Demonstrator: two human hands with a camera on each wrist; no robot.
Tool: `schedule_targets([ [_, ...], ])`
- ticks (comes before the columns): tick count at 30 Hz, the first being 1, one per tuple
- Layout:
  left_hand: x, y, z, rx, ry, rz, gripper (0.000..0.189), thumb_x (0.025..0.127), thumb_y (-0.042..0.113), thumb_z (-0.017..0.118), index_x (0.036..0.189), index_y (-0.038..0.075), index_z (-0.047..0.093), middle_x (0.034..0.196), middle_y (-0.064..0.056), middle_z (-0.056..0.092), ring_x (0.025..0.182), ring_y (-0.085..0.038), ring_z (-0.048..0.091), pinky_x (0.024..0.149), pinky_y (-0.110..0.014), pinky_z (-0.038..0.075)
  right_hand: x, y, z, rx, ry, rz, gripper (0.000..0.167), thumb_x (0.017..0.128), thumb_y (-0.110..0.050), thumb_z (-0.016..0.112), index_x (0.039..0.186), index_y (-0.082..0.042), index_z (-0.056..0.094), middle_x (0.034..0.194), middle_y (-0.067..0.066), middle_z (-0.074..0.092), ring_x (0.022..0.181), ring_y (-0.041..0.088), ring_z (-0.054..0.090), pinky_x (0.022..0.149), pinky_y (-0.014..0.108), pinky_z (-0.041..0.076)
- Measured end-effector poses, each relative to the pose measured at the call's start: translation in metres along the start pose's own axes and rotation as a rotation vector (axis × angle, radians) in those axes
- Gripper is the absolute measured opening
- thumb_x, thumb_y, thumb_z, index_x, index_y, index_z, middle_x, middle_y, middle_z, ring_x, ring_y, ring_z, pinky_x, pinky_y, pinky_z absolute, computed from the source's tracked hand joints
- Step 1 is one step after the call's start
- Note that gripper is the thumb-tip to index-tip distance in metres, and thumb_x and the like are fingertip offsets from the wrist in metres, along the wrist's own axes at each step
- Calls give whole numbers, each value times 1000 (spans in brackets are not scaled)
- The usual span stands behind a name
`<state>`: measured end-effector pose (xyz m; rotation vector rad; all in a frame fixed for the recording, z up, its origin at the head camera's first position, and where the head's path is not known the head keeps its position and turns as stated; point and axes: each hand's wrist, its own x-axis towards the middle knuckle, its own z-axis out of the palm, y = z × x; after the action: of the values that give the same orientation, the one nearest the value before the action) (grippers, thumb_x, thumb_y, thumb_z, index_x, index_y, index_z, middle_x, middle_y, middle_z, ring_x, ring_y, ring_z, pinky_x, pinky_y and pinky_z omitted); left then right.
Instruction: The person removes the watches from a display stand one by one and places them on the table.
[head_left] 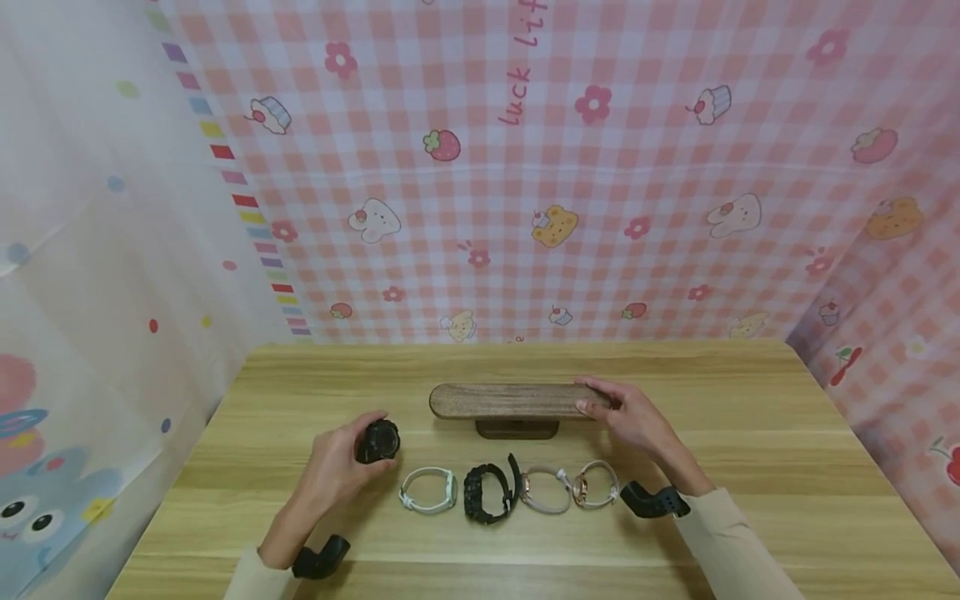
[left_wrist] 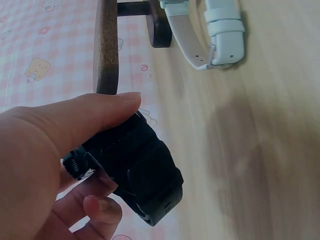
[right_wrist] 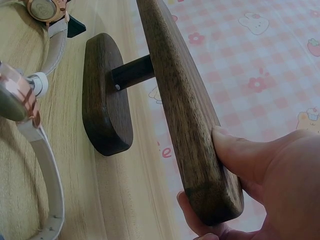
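Note:
My left hand (head_left: 341, 462) grips a black wristwatch (head_left: 381, 440) by its sides, raised a little left of the wooden stand. In the left wrist view the thumb lies over the black strap (left_wrist: 145, 165) and the fingers curl beneath. My right hand (head_left: 633, 417) holds the right end of the dark wooden watch stand (head_left: 510, 402), thumb on top and fingers around the far side. The stand's bar sits on a short post above an oval base (right_wrist: 107, 100). No watch hangs on the bar.
In front of the stand lie a pale mint watch (head_left: 429, 490), a chunky black watch (head_left: 487, 493) and two watches with rose-gold cases, one (head_left: 546, 489) beside the other (head_left: 596, 485). A checked pink cloth (head_left: 525, 275) hangs behind the wooden table (head_left: 750, 433).

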<state>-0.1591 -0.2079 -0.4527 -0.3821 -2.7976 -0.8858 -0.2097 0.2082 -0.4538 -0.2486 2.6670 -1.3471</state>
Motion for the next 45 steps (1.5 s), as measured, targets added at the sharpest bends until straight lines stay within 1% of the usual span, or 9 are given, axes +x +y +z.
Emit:
schedule_targets([
  [3,-4,-3,0,8,0,9,64,71,12,89,128,1,62,109,-24,70,99,-37,68,83,-49,55,0,0,0,7,-1,3,49,97,-27,65,142,-13,55,75,3,46,67,18,42,58,29,39],
  [11,-14,-9,1,16,-19,-1,66,69,12,90,128,1,62,109,-24,71,100,-38,68,85,-51,54,-1,1,-1,17,-1,-8,48,97,-26,65,142,-12,55,75,2,46,65,17,41,57,27,39],
  [21,-26,-11,3,95,-53,-35,68,65,18,93,126,6,66,87,-5,71,85,-22,67,80,-45,54,0,2,-1,3,8,-18,48,96,-25,66,141,-12,56,75,2,47,66,17,42,57,28,39],
  [26,-30,-11,6,121,-45,-25,69,62,22,94,124,7,67,91,-8,73,87,-26,68,83,-49,52,1,1,-2,-7,10,-17,48,96,-26,66,141,-12,56,78,4,52,65,16,41,58,28,39],
  [31,-33,-11,10,133,-54,-26,70,60,25,94,124,9,68,96,-12,74,90,-30,69,88,-54,50,1,1,-2,-1,11,-18,48,96,-26,66,141,-12,56,104,12,65,69,18,44,62,30,41],
  [34,-35,-11,12,142,-55,-16,71,59,26,95,123,10,69,98,-13,74,90,-30,69,90,-57,48,1,1,-1,14,12,-11,47,96,-25,66,141,-13,57,122,15,64,71,19,46,65,31,42],
  [39,-36,-11,13,134,-67,-16,71,60,26,95,124,9,69,103,-13,74,93,-30,68,93,-59,43,2,2,-1,19,6,-5,48,97,-26,66,141,-13,56,109,12,65,70,18,44,62,30,41],
  [41,-37,-10,14,134,-80,-33,70,61,26,94,124,11,69,105,-12,74,94,-29,67,93,-56,42,2,2,0,19,2,-5,49,97,-27,66,142,-12,55,99,10,64,68,18,43,60,29,40],
  [45,-38,-9,16,144,-99,-74,71,60,28,94,125,14,69,100,-8,72,88,-20,63,86,-44,37,2,2,0,20,1,-6,49,96,-26,66,142,-12,55,99,9,64,68,18,42,59,29,40],
])
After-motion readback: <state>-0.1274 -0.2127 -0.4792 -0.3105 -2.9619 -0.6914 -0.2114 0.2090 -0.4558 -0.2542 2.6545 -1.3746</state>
